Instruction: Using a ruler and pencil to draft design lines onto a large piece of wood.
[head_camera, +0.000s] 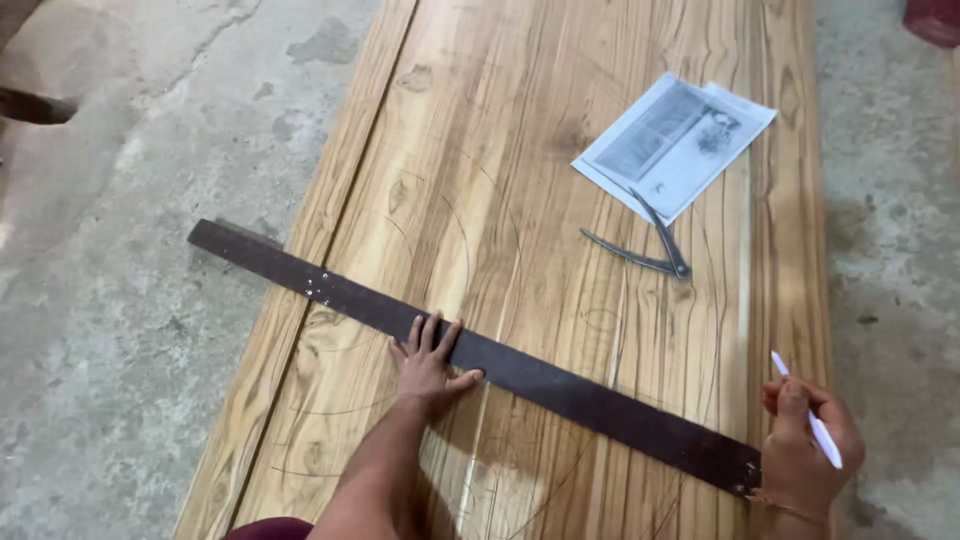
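Two hands on a dark straightedge (480, 360)
It is pressed flat on the wooden panel (560, 200) by the left hand (430, 362); a white pencil (808, 412) is gripped by the right hand (805, 445).

View: you have one head camera only, worn above the work.
Facing: it looks steeply down and forward along the wooden worktop (600, 150).
Nearness: close, at arm's reach; concrete floor (120, 200) shows on both sides.

Place: a woodworking shop, by what lies around me.
Floor: bare, stained concrete floor (120, 200) at left and right of frame.
Work: wide wooden planks (560, 200) scribed with arcs.
Tools: metal dividers (655, 250) at upper right, beside a printed sheet (675, 140).
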